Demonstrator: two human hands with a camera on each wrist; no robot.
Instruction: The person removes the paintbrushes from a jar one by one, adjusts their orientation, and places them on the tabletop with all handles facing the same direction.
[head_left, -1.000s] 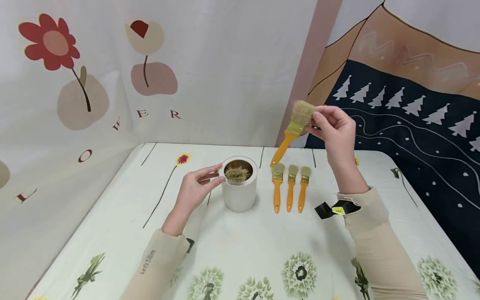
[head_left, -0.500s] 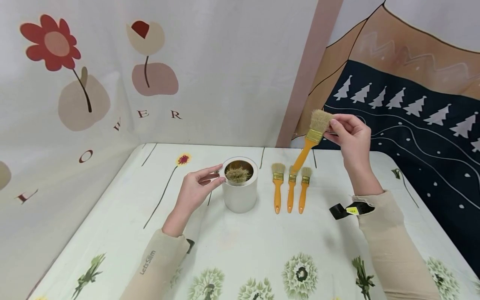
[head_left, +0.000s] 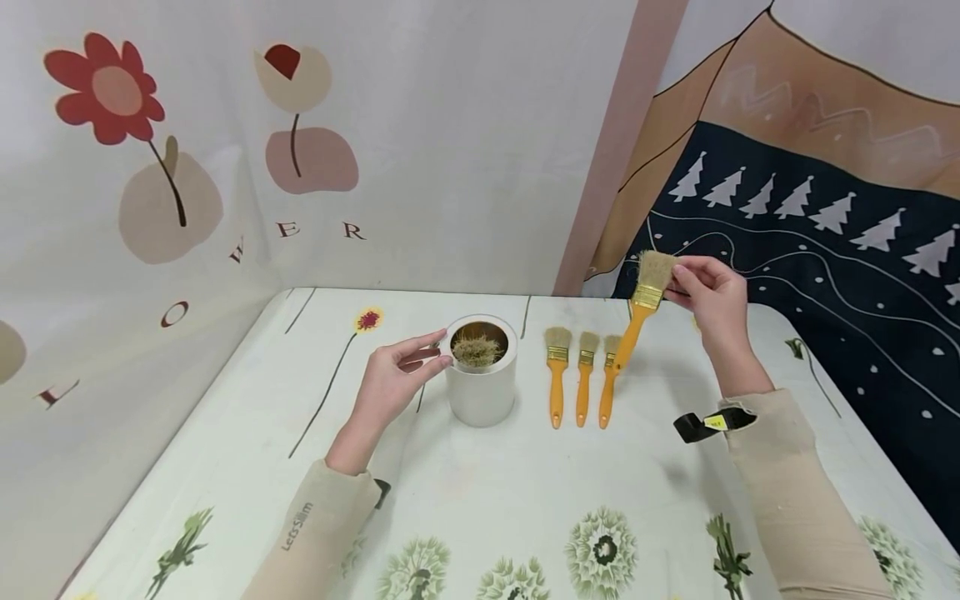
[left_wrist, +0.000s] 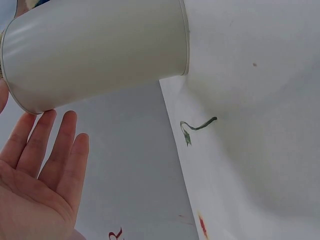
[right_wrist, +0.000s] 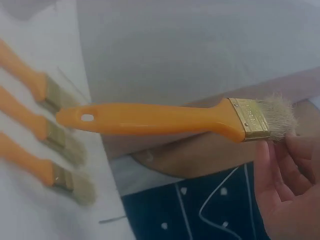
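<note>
A white cylindrical container (head_left: 482,392) stands on the table with bristly tan tufts (head_left: 477,350) inside. The left hand (head_left: 390,379) touches its rim from the left, fingers fairly straight; the left wrist view shows those fingers (left_wrist: 60,150) against the container's end (left_wrist: 100,55). By its bristles, the right hand (head_left: 716,304) pinches a wide brush (head_left: 647,287), orange handle hanging down to the left, above the table. In the right wrist view this brush (right_wrist: 160,119) lies across the picture, its bristles at the fingertips. Three smaller brushes (head_left: 556,379) lie side by side, bristles away from the person.
A floral cloth covers the table (head_left: 480,500). Behind it hangs a pale curtain (head_left: 450,150) with printed flowers and letters, and at the right a dark blue printed cloth (head_left: 825,275) with white trees. A black strap (head_left: 712,423) hangs at the right sleeve.
The right hand has moved right and down with the wide brush, whose handle end now overlaps the rightmost lying brush in the head view. The left hand and container have stayed put.
</note>
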